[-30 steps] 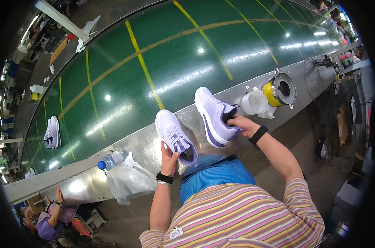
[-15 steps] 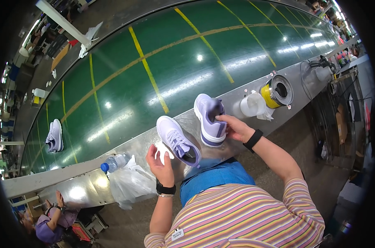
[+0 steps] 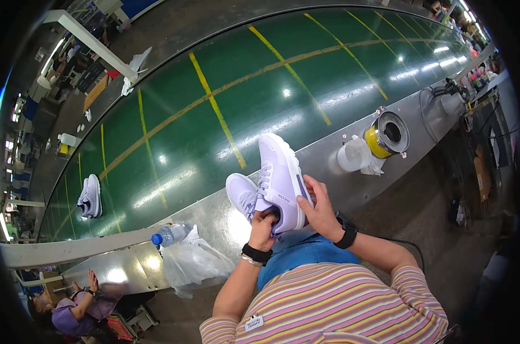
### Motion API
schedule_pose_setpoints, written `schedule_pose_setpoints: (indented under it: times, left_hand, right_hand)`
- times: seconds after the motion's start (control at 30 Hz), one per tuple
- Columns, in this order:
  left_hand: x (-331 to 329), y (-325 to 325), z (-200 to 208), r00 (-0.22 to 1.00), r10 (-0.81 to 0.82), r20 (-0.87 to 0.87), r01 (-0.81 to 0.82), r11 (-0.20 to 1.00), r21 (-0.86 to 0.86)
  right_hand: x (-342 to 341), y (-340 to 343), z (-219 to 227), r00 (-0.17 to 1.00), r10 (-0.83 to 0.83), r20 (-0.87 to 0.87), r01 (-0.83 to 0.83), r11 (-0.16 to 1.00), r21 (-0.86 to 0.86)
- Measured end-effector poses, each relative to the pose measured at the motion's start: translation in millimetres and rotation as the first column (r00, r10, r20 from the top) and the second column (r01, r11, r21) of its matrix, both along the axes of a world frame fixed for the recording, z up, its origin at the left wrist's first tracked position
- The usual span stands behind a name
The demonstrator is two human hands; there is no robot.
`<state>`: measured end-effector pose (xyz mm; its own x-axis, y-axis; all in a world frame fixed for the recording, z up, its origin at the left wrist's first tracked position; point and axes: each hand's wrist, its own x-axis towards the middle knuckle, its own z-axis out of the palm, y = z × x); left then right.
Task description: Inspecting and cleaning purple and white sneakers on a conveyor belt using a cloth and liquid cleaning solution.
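Note:
A lilac sneaker point(image 3: 283, 183) with a white sole is held tilted on its side in front of me. My left hand point(image 3: 262, 230) pinches its collar, the fingers partly inside the dark opening. Along the sole's heel side lies my right hand point(image 3: 321, 208), its thumb and fingers gripping the edge. The matching sneaker point(image 3: 241, 191) rests on the metal ledge just behind and left, partly covered by the held one.
A green conveyor belt point(image 3: 208, 143) with yellow lines runs beyond the metal ledge point(image 3: 334, 195). Another sneaker pair point(image 3: 91, 198) sits on it at left. A blue-capped bottle point(image 3: 171, 235) and plastic sheeting point(image 3: 197, 258) lie left; a white cup point(image 3: 350, 157) and yellow-banded can point(image 3: 387, 135) stand right.
The right-hand sneaker has turned onto its side and moved left, over its mate. My left hand has gone from hovering open to its collar; my right has shifted from the opening to the sole.

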<state>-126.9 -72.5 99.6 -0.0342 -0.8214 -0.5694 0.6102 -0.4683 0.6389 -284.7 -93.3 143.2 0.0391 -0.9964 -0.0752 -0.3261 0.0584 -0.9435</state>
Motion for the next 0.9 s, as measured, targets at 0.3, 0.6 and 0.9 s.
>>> schedule_pose_setpoints:
  times: [0.3,0.6,0.9]
  left_hand:
    - [4,9,-14,0.995,-0.102,-0.003,0.102,0.995,0.012]
    - [-5,16,-15,0.964,-0.114,-0.242,0.136,0.988,0.076]
    - [-20,13,-12,0.737,-0.190,-0.649,0.275,0.961,0.030]
  right_hand:
    - [-10,4,4,0.935,-0.063,0.349,0.045,0.997,0.059]
    - [-19,6,24,0.829,-0.088,0.552,0.022,0.992,0.125]
    - [-24,12,38,0.779,0.008,0.627,-0.048,0.998,0.047]
